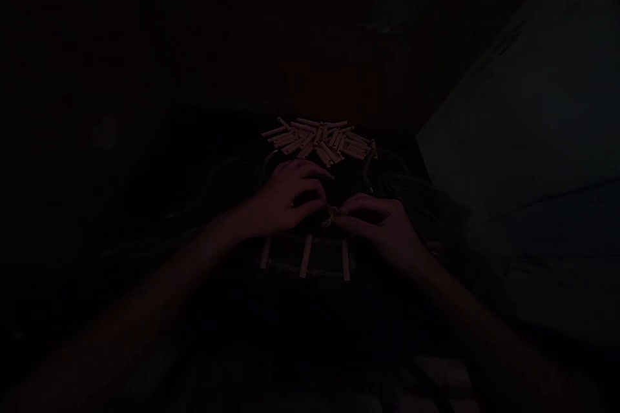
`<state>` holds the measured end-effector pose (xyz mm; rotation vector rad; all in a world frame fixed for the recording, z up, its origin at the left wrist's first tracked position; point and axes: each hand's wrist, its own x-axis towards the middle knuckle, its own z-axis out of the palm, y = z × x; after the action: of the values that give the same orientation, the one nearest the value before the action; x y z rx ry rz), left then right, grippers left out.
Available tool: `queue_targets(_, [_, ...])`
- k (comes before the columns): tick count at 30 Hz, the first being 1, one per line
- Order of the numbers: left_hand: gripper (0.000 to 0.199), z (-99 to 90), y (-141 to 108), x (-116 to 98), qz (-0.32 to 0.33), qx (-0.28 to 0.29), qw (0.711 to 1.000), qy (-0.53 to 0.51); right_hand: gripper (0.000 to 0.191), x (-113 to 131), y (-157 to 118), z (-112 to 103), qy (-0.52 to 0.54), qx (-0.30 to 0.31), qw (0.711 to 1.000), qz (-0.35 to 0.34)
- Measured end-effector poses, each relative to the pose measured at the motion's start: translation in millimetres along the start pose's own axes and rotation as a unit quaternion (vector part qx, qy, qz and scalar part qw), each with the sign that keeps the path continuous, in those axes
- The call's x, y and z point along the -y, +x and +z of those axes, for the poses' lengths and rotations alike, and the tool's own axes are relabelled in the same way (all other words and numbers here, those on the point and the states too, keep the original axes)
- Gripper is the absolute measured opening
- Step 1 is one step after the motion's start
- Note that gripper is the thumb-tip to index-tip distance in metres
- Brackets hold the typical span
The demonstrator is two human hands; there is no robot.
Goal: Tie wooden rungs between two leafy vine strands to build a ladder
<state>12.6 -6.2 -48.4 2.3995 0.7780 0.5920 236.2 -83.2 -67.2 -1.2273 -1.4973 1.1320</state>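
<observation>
Fingers [310, 205] of my left hand [288, 197] and right hand [382, 229] pinched a small knot of twine [330, 215] between them, just above three parallel wooden slats [305, 256] strung on a cord [310, 269], while a heap of loose slats [317, 142] lay beyond my hands.

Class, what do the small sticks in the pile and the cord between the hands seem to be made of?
The sticks look like bare pale wood: matt, unpainted, though dimness hides any grain. The cord between left hand and right hand looks like matt fibre twine, but it is too dark to be sure.
</observation>
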Motion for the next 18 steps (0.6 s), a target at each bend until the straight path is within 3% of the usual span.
queue_targets(18, [0.018, -2.7, 3.7, 17.5, -0.057, -0.072, 0.991, 0.095, 0.010, 0.8, 0.1, -0.5, 0.003, 0.007, 1.000, -0.005])
